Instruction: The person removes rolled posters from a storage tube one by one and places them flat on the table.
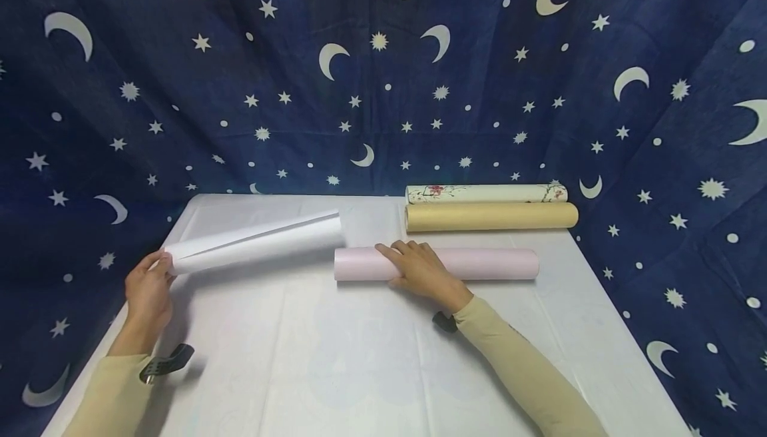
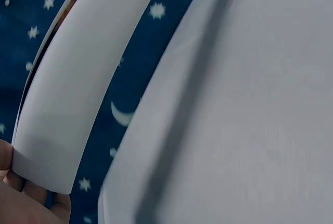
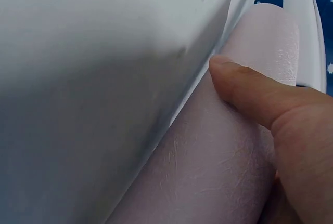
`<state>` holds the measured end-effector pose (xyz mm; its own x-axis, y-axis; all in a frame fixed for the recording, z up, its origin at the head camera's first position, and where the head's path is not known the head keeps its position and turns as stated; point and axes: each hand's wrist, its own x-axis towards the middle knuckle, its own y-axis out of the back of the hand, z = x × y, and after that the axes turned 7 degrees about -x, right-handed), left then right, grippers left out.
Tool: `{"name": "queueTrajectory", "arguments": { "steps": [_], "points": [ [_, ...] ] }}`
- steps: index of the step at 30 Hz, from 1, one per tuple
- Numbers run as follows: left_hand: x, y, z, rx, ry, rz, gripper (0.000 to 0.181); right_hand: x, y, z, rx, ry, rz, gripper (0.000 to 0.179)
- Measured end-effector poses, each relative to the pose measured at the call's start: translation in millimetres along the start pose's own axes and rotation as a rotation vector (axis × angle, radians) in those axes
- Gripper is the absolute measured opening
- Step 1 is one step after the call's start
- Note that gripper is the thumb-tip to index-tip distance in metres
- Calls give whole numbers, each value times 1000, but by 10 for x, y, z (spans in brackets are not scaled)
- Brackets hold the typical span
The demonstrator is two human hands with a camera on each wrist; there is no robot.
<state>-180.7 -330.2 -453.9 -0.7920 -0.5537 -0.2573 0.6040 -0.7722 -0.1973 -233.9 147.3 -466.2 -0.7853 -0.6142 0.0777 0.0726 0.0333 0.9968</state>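
Beige sleeves (image 1: 515,364) lie nearest, leading to the left grip (image 1: 147,294) and the right grip (image 1: 422,269). Beyond both grips hangs a dark blue curtain (image 1: 383,10) with pale moons, stars and dots. Beneath the grips spreads a white surface (image 1: 347,357). The pink roll (image 1: 485,264) lies on it under the right grip, whose thumb and fingers curl over opposite sides, left of the roll's middle; its longer part extends to the right of that grip. The left grip pinches the near end of the white roll (image 1: 263,245), which slants away to that grip's right, raised at the pinched end, with a loose edge along its length. Past the right grip lies the yellow roll (image 1: 491,217), and just behind that, the floral roll (image 1: 491,193). One black bracket (image 1: 168,363) sits just below the left grip, at the cuff.
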Motion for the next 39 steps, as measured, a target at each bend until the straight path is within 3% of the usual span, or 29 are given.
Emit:
{"name": "queueTrajectory", "arguments": {
  "steps": [8,13,20,25,32,39],
  "points": [
    [-143,-267,74,-81,-46,-11,35,82,-32,-87,-38,7,-20,83],
    [-217,-380,115,-72,-66,-35,41,106,-22,-101,-25,-3,-43,82],
    [-287,-507,127,-95,-83,-116,23,108,5,-124,-41,-25,-40,80],
    [-323,-562,140,-90,-91,-134,22,34,76,-155,-67,-65,27,69],
    [-400,-674,159,-48,-95,-162,26,-215,301,-80,-43,-244,130,54],
    [-500,-845,180,13,-127,-193,35,-382,604,89,-29,-287,320,42]
  ]
}}
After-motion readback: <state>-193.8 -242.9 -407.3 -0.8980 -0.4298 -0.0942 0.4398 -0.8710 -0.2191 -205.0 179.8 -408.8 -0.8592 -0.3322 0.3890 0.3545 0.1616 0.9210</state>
